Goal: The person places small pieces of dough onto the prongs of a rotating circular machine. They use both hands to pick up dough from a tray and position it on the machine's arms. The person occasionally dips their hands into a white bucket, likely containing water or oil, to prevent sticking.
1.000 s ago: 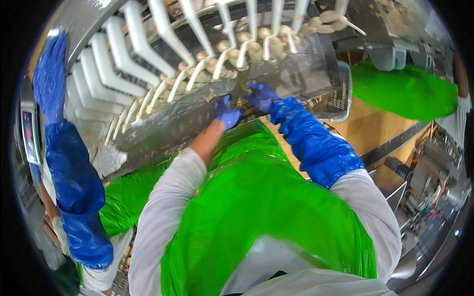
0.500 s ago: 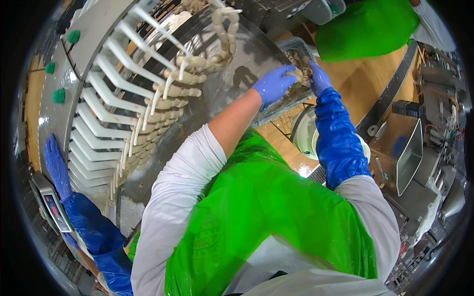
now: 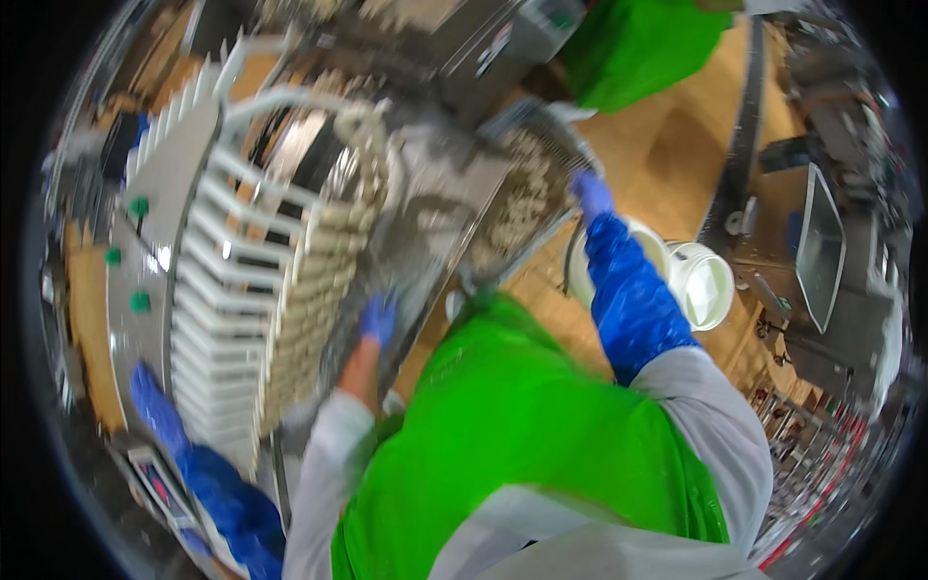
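My left hand (image 3: pixel 379 321), in a purple-blue glove, is low over the wet steel table (image 3: pixel 420 261), beside the hanging sausages. Its fingers look stretched out and nothing shows in them. At the right side of a grey plastic tub (image 3: pixel 570 220), my right hand (image 3: pixel 592 193) is closed on the rim, its fingertips partly hidden and blurred. Pale clumped material (image 3: pixel 522 188) lies inside the tub. To the left, linked pale sausages (image 3: pixel 314 280) hang in a dense row on the white hooks (image 3: pixel 227 290) of a steel machine.
A co-worker's gloved hand (image 3: pixel 159 411) rests by the machine's left edge, above a scale with a display (image 3: pixel 159 483). Another person's green apron (image 3: pixel 643 53) is beyond the tub. White buckets (image 3: pixel 701 285) stand on the floor at right, near a steel bin (image 3: pixel 817 246).
My left hand has left the tub and moved left and nearer, down to the table. My right hand has moved slightly left and nearer along the tub. The view has shifted and the hooks have moved.
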{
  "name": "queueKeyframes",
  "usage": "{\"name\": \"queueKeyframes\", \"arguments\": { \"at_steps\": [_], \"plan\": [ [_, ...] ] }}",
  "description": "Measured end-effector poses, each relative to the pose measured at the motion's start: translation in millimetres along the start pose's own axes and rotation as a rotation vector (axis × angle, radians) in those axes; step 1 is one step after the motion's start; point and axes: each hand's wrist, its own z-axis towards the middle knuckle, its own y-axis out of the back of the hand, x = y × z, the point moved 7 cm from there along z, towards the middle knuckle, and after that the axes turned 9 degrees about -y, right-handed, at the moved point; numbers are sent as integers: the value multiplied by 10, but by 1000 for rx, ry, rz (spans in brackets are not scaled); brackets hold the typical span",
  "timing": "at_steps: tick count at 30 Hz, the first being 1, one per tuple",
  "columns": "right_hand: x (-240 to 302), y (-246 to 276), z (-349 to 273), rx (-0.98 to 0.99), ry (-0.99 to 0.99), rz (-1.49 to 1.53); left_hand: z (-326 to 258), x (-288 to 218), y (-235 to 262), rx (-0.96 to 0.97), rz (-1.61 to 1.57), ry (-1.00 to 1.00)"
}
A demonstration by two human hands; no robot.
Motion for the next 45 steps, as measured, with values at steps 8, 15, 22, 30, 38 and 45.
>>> {"name": "queueKeyframes", "arguments": {
  "at_steps": [8, 15, 22, 30, 38, 45],
  "plan": [
    [-39, 772, -981, -179, -133, 28, 39, -249, -689, 466, -503, -122],
    [-888, 1654, -558, -182, -58, -311, 48, -855, 693, 89, -609, -321],
    [-1239, 1437, -658, -110, -303, -769, -465, -267, 854, -51, -571, -13],
    [-1666, 987, -501, 585, -13, -1469, -779, -1370, 749, -76, -586, 93],
    [-2445, 1166, 111, 720, 350, -1350, -882, -2348, 664, -107, -578, 109],
    [-2542, 1345, 89, 427, -53, -1252, -305, -3498, -194, 172, -506, -194]
  ]
}}
